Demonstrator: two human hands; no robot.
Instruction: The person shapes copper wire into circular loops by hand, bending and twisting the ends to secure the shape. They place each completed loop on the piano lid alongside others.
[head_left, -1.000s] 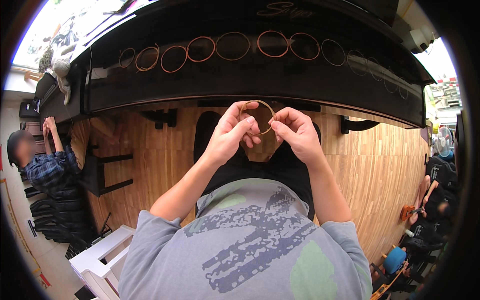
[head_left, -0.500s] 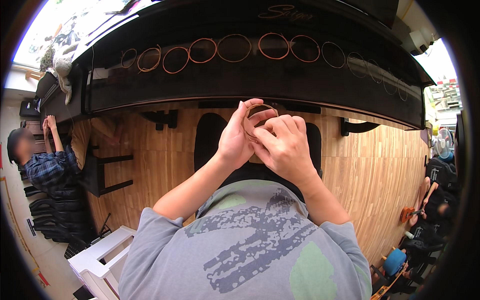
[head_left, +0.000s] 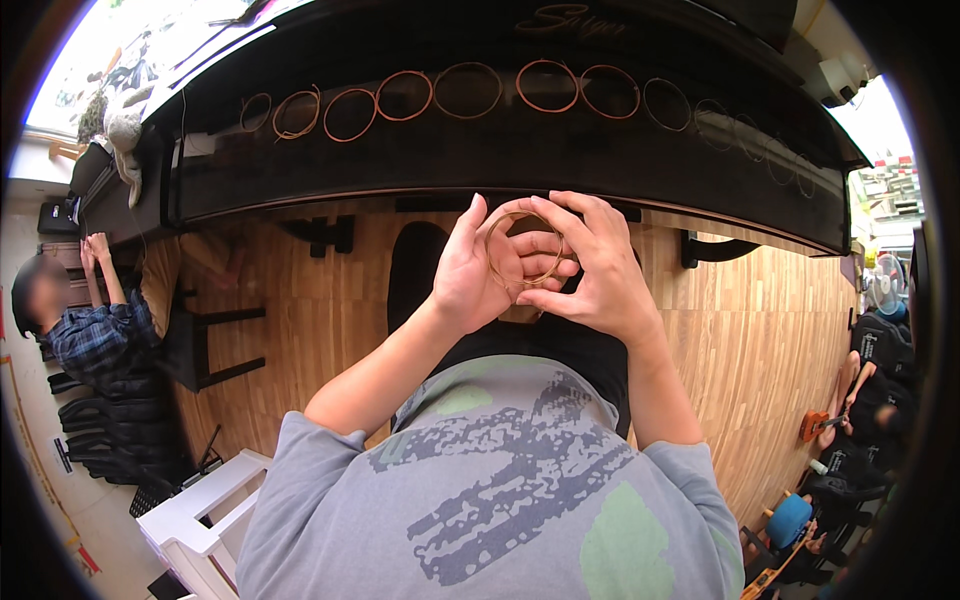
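Observation:
A thin brass-coloured coiled string point(head_left: 488, 250) sits between my hands over my lap. My left hand point(head_left: 472, 274) cradles it palm up, thumb raised and fingers curled against the ring. My right hand point(head_left: 602, 265) grips around its right side, fingers arched above and thumb at the lower edge. Beyond them, on the glossy black piano top point(head_left: 330, 175), several more coils point(head_left: 380, 110) lie in a row, copper-coloured ones toward the middle and left, thin silvery ones toward the right.
At left a person in a plaid shirt point(head_left: 90, 340) has hands raised at a dark surface, beside a black stool point(head_left: 215, 370). A white wooden piece point(head_left: 180, 520) stands low left. At right are a fan point(head_left: 885, 285), black bags point(head_left: 870, 345), other people's limbs and a small orange instrument point(head_left: 812, 425).
My right fingers have gone from pinching the coil, through reaching into it, to spreading around its right side. My left hand has turned more palm up, fingers behind the ring.

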